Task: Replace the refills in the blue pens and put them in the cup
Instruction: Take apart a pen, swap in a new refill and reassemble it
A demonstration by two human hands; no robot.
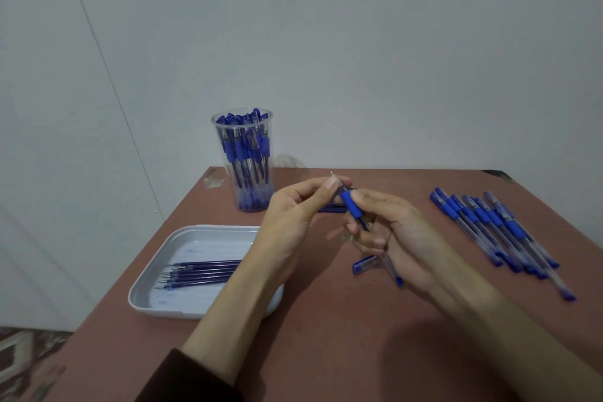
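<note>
Cup [243,160] back-left on table [326,352], tray [146,290] front-left w/ refills [202,272], pens [496,228] right

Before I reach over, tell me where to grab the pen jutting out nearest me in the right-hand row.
Pinch that pen by its clear barrel just above the blue end, coming from the near side. Only this tail pokes past the other pens, which lie packed side by side, so fingers likely fit there.

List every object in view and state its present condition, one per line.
cup: upright, packed with blue pens.
tray: flat on the table, holding refills.
refills: lying side by side in the tray.
held pen: uncapped, tip up, pinched by left hand, gripped by right hand.
loose cap: lying on the table near the right hand.
row of pens: capped, lying on the table.
</note>
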